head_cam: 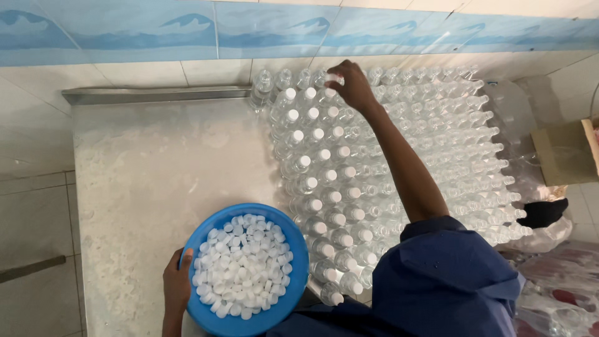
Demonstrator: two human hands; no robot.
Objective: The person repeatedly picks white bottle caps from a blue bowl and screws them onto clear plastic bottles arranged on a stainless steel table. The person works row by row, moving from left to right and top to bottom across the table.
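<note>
My left hand (177,284) grips the near-left rim of a round blue bowl (293,249) filled with several small white bottle caps (242,265). My right hand (351,84) reaches across to the far side of a dense block of clear plastic bottles (437,156) standing on a metal table (156,181). Its fingers pinch a white cap on a bottle in the back row. The bottles in the left columns (318,156) wear white caps; those further right stand uncapped.
A tiled wall with a blue patterned band (249,31) runs behind the table. A brown cardboard box (564,153) and clear plastic wrapping (549,237) lie at the right. A tiled floor shows at the left.
</note>
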